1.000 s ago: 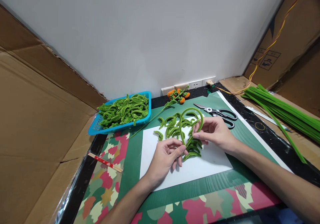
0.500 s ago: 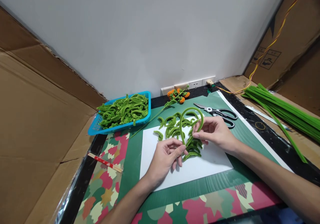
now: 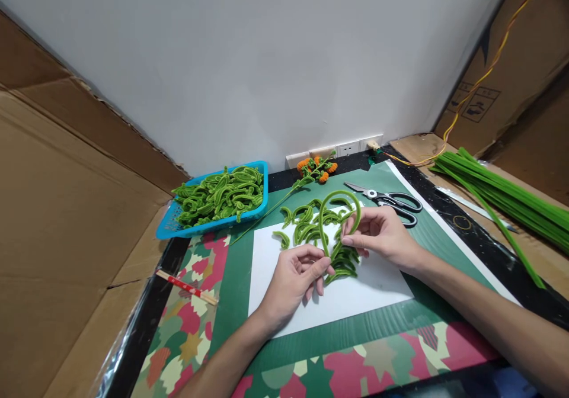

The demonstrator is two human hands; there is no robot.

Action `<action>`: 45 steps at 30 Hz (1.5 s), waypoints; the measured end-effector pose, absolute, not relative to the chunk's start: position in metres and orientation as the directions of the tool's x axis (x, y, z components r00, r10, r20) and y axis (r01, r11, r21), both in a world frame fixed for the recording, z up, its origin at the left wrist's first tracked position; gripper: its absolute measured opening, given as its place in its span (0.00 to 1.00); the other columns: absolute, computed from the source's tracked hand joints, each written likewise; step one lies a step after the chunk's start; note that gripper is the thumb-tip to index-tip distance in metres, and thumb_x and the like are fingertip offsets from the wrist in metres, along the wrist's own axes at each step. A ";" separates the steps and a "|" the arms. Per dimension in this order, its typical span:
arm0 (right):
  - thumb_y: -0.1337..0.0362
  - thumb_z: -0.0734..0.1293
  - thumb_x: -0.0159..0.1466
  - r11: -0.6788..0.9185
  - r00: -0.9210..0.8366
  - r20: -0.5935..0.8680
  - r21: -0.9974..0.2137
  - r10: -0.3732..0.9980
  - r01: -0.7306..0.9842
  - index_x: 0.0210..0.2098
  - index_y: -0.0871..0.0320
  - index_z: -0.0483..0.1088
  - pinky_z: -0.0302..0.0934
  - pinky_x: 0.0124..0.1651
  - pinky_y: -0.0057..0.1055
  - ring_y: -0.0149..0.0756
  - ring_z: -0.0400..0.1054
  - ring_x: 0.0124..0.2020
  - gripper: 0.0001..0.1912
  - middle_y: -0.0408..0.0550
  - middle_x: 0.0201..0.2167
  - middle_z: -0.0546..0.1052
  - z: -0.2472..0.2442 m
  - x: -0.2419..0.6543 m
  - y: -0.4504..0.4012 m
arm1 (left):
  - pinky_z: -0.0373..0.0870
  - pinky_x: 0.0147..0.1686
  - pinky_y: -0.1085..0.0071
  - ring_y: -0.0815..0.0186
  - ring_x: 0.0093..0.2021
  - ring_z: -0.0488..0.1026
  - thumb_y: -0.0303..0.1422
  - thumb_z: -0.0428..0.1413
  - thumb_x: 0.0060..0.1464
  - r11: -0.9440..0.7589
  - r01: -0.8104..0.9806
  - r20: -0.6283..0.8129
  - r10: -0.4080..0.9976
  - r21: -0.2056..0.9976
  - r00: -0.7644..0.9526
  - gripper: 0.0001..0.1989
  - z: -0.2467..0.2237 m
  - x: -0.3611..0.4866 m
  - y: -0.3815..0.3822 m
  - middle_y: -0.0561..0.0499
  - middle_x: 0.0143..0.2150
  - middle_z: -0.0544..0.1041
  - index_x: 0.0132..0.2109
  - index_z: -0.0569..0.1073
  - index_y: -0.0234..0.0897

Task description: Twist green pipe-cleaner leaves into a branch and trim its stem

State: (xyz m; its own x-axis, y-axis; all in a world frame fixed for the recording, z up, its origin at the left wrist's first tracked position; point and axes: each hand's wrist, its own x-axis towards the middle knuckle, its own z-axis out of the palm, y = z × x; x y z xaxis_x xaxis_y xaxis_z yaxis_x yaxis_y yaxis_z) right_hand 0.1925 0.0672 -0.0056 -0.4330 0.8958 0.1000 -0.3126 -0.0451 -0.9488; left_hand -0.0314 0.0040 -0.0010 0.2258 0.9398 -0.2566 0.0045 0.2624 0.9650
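A green pipe cleaner (image 3: 322,219), bent into a tall open loop, is held between my two hands over the white sheet (image 3: 284,318). My left hand (image 3: 299,273) pinches its lower left end between thumb and fingers. At the other end, my right hand (image 3: 377,235) grips the pipe cleaner with thumb and fingertips, and the tip there is partly hidden. Behind and beneath the loop lie several short curled green pipe cleaner pieces (image 3: 304,232), some of them covered by my hands.
A blue basket (image 3: 267,188) heaped with curled green pieces stands at left. Scissors (image 3: 386,199) and an orange-flowered stem (image 3: 317,170) lie behind. Long green pipe cleaners (image 3: 502,193) are bundled at right. Chopsticks (image 3: 186,287) in a red wrapper lie left, near cardboard walls.
Almost nothing differs. Both hands keep the same hold on the looped pipe cleaner, and the view has shifted very slightly.
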 end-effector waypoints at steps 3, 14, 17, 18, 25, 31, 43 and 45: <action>0.60 0.86 0.51 -0.047 -0.434 0.098 -0.949 0.895 -0.311 0.32 0.60 0.79 0.64 0.21 0.24 0.26 0.68 0.18 0.18 0.46 0.28 0.80 -0.006 0.192 0.067 | 0.61 0.14 0.83 0.74 0.19 0.72 0.44 0.69 0.59 0.262 0.010 -0.257 0.940 0.965 0.225 0.18 -0.002 -0.032 0.004 0.49 0.32 0.82 0.40 0.76 0.33; 0.60 0.86 0.52 -0.041 -0.424 0.103 -0.947 0.900 -0.318 0.32 0.60 0.79 0.64 0.20 0.24 0.27 0.67 0.18 0.17 0.46 0.27 0.80 -0.005 0.192 0.067 | 0.61 0.14 0.82 0.74 0.19 0.73 0.44 0.69 0.59 0.262 0.010 -0.256 0.934 0.965 0.249 0.18 -0.003 -0.033 0.004 0.50 0.32 0.82 0.40 0.76 0.33; 0.60 0.86 0.51 -0.039 -0.421 0.105 -0.946 0.901 -0.321 0.32 0.60 0.79 0.65 0.21 0.25 0.27 0.67 0.17 0.17 0.46 0.27 0.80 -0.005 0.193 0.067 | 0.61 0.15 0.83 0.75 0.20 0.73 0.43 0.69 0.59 0.263 0.013 -0.258 0.932 0.965 0.253 0.17 -0.002 -0.032 0.004 0.50 0.32 0.83 0.40 0.76 0.33; 0.60 0.86 0.51 -0.042 -0.422 0.104 -0.946 0.901 -0.321 0.32 0.60 0.79 0.65 0.21 0.25 0.27 0.67 0.18 0.17 0.46 0.27 0.80 -0.005 0.193 0.068 | 0.61 0.15 0.83 0.75 0.20 0.73 0.43 0.69 0.60 0.263 0.015 -0.258 0.932 0.965 0.255 0.17 -0.002 -0.032 0.004 0.49 0.32 0.83 0.40 0.76 0.33; 0.60 0.86 0.51 -0.047 -0.429 0.098 -0.948 0.898 -0.315 0.32 0.60 0.79 0.64 0.20 0.25 0.27 0.68 0.18 0.18 0.46 0.28 0.80 -0.006 0.192 0.067 | 0.61 0.15 0.83 0.75 0.20 0.73 0.43 0.69 0.60 0.271 0.025 -0.268 0.929 0.962 0.254 0.17 -0.001 -0.033 0.003 0.50 0.32 0.83 0.40 0.76 0.33; 0.60 0.86 0.52 -0.044 -0.440 0.108 -0.946 0.891 -0.321 0.33 0.60 0.79 0.66 0.22 0.25 0.28 0.68 0.19 0.18 0.46 0.28 0.81 -0.007 0.192 0.067 | 0.61 0.15 0.83 0.74 0.20 0.72 0.41 0.68 0.61 0.265 0.060 -0.272 0.921 0.962 0.278 0.15 0.000 -0.032 0.002 0.49 0.33 0.83 0.39 0.76 0.33; 0.58 0.86 0.51 -0.039 -0.418 0.099 -0.950 0.903 -0.310 0.32 0.60 0.78 0.65 0.21 0.25 0.27 0.68 0.18 0.19 0.46 0.27 0.80 -0.006 0.192 0.067 | 0.61 0.14 0.81 0.73 0.19 0.72 0.44 0.70 0.58 0.278 0.053 -0.282 0.926 0.959 0.249 0.18 0.002 -0.030 0.004 0.47 0.32 0.83 0.39 0.77 0.33; 0.57 0.86 0.51 -0.044 -0.429 0.098 -0.950 0.898 -0.309 0.32 0.60 0.78 0.66 0.21 0.26 0.28 0.68 0.18 0.19 0.45 0.26 0.80 -0.006 0.192 0.066 | 0.61 0.14 0.81 0.73 0.19 0.72 0.44 0.70 0.58 0.278 0.051 -0.282 0.927 0.959 0.248 0.18 0.002 -0.030 0.004 0.47 0.32 0.83 0.39 0.76 0.33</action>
State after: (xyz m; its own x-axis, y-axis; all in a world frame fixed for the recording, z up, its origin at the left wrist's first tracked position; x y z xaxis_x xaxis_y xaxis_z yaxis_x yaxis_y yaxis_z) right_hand 0.1920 0.0662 -0.0061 -0.4293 0.8979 0.0979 -0.3093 -0.0443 -0.9499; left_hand -0.0301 0.0039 0.0016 0.2477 0.9270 -0.2815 0.0507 0.2778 0.9593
